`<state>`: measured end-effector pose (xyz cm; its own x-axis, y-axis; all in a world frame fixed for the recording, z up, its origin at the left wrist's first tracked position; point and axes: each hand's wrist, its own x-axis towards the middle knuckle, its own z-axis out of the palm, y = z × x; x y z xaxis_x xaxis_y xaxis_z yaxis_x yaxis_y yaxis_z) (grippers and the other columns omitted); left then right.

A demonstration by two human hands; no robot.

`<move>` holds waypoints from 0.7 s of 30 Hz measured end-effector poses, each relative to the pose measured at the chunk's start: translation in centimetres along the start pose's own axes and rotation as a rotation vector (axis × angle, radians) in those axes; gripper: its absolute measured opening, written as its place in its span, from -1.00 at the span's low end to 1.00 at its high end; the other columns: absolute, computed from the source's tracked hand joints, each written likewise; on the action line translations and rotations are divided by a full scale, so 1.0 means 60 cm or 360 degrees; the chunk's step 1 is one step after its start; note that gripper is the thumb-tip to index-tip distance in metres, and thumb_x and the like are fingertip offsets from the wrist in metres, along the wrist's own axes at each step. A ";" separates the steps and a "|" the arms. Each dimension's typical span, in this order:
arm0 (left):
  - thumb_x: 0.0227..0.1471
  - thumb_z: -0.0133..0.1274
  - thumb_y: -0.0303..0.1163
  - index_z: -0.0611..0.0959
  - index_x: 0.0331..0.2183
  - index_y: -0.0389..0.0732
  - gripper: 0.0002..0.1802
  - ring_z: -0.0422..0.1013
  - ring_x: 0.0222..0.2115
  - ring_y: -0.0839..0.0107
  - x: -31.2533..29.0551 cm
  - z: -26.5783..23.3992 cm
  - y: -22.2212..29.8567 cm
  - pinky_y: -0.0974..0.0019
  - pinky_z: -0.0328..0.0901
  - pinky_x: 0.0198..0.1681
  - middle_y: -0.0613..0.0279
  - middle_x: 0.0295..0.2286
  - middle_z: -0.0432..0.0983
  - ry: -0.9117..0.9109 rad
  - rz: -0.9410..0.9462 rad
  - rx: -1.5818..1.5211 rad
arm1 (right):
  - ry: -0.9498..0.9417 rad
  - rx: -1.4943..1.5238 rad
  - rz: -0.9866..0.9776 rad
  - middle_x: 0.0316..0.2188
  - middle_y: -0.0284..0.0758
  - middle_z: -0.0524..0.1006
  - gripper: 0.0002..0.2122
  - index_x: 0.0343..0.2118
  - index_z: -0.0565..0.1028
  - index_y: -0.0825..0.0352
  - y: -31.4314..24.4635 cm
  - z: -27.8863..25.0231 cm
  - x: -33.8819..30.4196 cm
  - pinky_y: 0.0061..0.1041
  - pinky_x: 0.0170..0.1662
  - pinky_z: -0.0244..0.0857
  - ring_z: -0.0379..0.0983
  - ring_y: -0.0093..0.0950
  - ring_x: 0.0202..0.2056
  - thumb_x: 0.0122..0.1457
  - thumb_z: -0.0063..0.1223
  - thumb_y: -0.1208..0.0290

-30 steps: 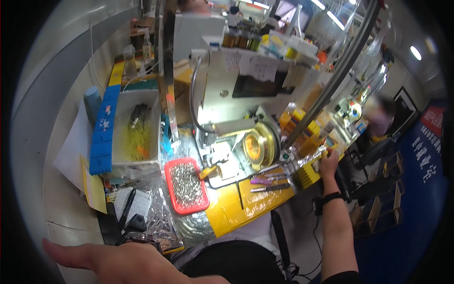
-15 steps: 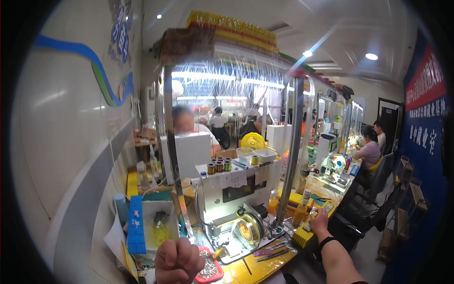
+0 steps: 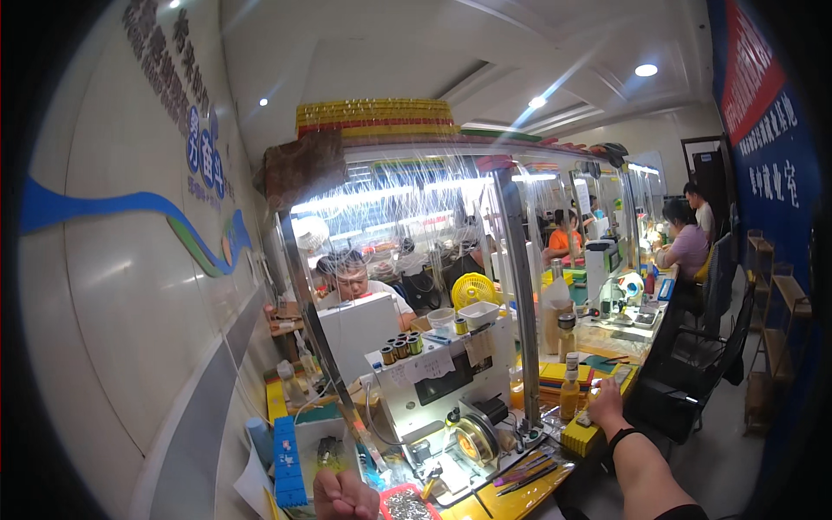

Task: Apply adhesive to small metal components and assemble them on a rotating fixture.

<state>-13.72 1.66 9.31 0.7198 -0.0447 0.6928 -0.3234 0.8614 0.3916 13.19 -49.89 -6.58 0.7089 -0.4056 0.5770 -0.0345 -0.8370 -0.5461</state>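
Observation:
My left hand [image 3: 345,496] is at the bottom edge, its fingers curled closed; whatever may be in them is hidden. Beside it sits a red-rimmed tray [image 3: 387,505] full of small silvery pieces. My right hand [image 3: 605,400] reaches out to the right, over the end of a yellow block [image 3: 579,436] at the table edge. Its fingers are bent together by a small pale item [image 3: 584,419], and I cannot make out what they grip. Between the hands stands a white winding machine [image 3: 451,374] with a lit spool of copper-coloured wire [image 3: 477,440].
Tweezers and pens [image 3: 526,475] lie on the yellow work surface. An amber bottle [image 3: 569,392] stands near my right hand. A blue strip [image 3: 289,462] and a white bin [image 3: 334,433] are at left. Thread spools [image 3: 401,348] top the machine. Several people work beyond; a black chair [image 3: 685,381] is right.
The view has tilted up and shifted left, so the table sits lower and farther right. My left hand appears lower in the picture; my right hand stays by the yellow block.

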 end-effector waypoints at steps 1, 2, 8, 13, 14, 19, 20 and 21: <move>0.12 0.31 -0.57 0.51 -0.26 -0.09 -0.71 0.48 -0.39 0.40 -0.004 -0.010 -0.001 0.37 0.44 -0.36 0.35 -0.39 0.43 -0.0022 0.0017 -0.0014 | -0.0090 -0.0007 0.0022 0.00 -0.08 0.47 -0.70 -0.07 0.53 0.38 -0.007 -0.004 0.000 -0.23 0.25 0.29 0.36 -0.07 0.15 0.16 0.20 0.39; 0.12 0.31 -0.57 0.52 -0.23 -0.09 -0.72 0.48 -0.39 0.40 -0.004 -0.012 -0.004 0.37 0.45 -0.36 0.34 -0.39 0.45 -0.0035 0.0049 0.0034 | -0.0080 -0.0010 0.0026 0.00 -0.08 0.47 -0.70 -0.07 0.53 0.38 -0.007 -0.008 -0.001 -0.23 0.25 0.29 0.36 -0.07 0.15 0.16 0.20 0.39; 0.19 0.24 -0.55 0.58 -0.09 -0.11 -0.73 0.47 -0.41 0.41 -0.022 -0.048 -0.004 0.38 0.44 -0.36 0.30 -0.36 0.51 0.0144 0.0123 0.0280 | -0.0074 0.0021 0.0037 0.02 -0.06 0.45 -0.68 -0.07 0.52 0.42 0.000 -0.009 0.001 -0.25 0.27 0.27 0.34 -0.06 0.17 0.09 0.18 0.49; 0.25 0.19 -0.53 0.56 -0.07 -0.15 -0.76 0.44 -0.42 0.41 -0.016 -0.061 -0.010 0.38 0.41 -0.36 0.26 -0.35 0.51 0.0159 0.0198 0.0402 | -0.0066 0.0056 0.0067 0.01 -0.07 0.45 -0.69 -0.09 0.52 0.41 -0.001 -0.012 -0.002 -0.25 0.27 0.28 0.33 -0.05 0.17 0.06 0.15 0.52; 0.26 0.18 -0.52 0.56 -0.06 -0.15 -0.77 0.43 -0.41 0.41 -0.014 -0.059 -0.011 0.38 0.40 -0.36 0.25 -0.34 0.50 0.0205 0.0185 0.0344 | -0.0065 0.0055 0.0057 0.00 -0.07 0.45 -0.70 -0.09 0.53 0.41 0.001 -0.011 -0.002 -0.25 0.27 0.28 0.33 -0.05 0.16 0.08 0.16 0.50; 0.28 0.17 -0.51 0.54 -0.07 -0.15 -0.78 0.40 -0.38 0.43 0.003 -0.014 -0.010 0.39 0.38 -0.37 0.24 -0.30 0.44 0.0234 0.0099 0.0265 | 0.0007 0.0037 0.0007 -0.04 -0.10 0.46 -0.72 -0.13 0.54 0.40 0.010 -0.005 0.002 -0.21 0.21 0.32 0.36 -0.07 0.12 0.14 0.16 0.37; 0.28 0.17 -0.51 0.54 -0.07 -0.14 -0.79 0.40 -0.37 0.43 0.009 -0.005 -0.010 0.39 0.38 -0.36 0.25 -0.29 0.43 0.0134 0.0102 0.0290 | 0.0024 0.0045 0.0003 -0.04 -0.10 0.46 -0.74 -0.13 0.54 0.38 0.011 0.000 0.002 -0.20 0.20 0.33 0.37 -0.08 0.11 0.14 0.19 0.38; 0.28 0.18 -0.52 0.53 -0.08 -0.14 -0.79 0.39 -0.37 0.44 0.015 0.001 -0.010 0.39 0.38 -0.36 0.26 -0.28 0.41 0.0035 0.0106 0.0312 | 0.0040 0.0053 -0.0001 -0.05 -0.11 0.46 -0.74 -0.14 0.53 0.35 0.012 0.005 0.002 -0.20 0.19 0.34 0.37 -0.08 0.11 0.14 0.22 0.39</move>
<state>-12.92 1.08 9.75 0.7054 0.0216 0.7085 -0.4824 0.7470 0.4575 13.45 -50.44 -7.05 0.6910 -0.4146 0.5921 -0.0103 -0.8247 -0.5654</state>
